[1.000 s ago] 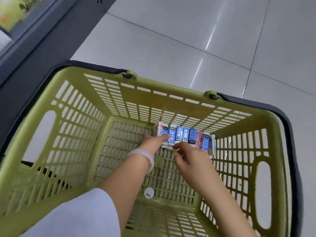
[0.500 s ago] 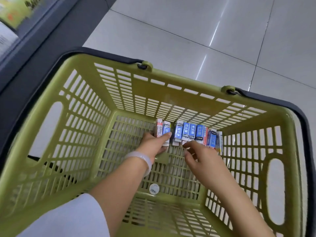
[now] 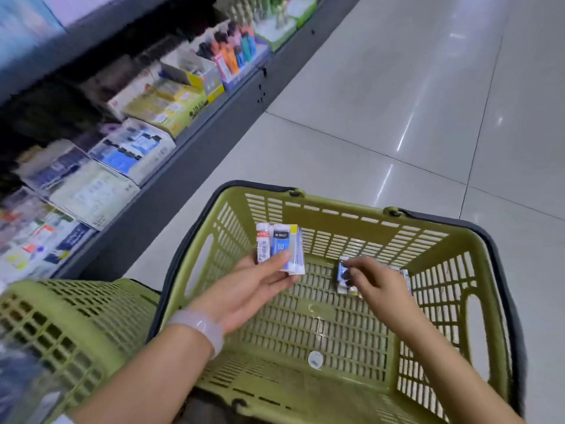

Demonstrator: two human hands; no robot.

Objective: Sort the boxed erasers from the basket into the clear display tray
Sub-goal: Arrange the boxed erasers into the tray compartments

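Observation:
A green plastic basket [image 3: 351,215] stands on the floor in front of me. My left hand [image 3: 260,283] holds a small stack of boxed erasers [image 3: 282,246], blue and white with one red-and-white box, lifted above the basket's left side. My right hand [image 3: 371,281] is down at the basket's far right corner, fingers pinching one of the remaining boxed erasers [image 3: 344,275] there. More boxes lie partly hidden behind that hand. No clear display tray is recognisable among the blurred shelf goods.
A second green basket [image 3: 61,319] lies at the lower left. A grey store shelf [image 3: 189,160] runs along the left, stocked with boxes of stationery [image 3: 134,148] and pens [image 3: 235,47]. Pale tiled floor [image 3: 428,102] spreads to the right.
My left hand has picked up a few erasers from the row and raised them. The view has swung up and left, showing the shelf. My right hand stays on the remaining boxes.

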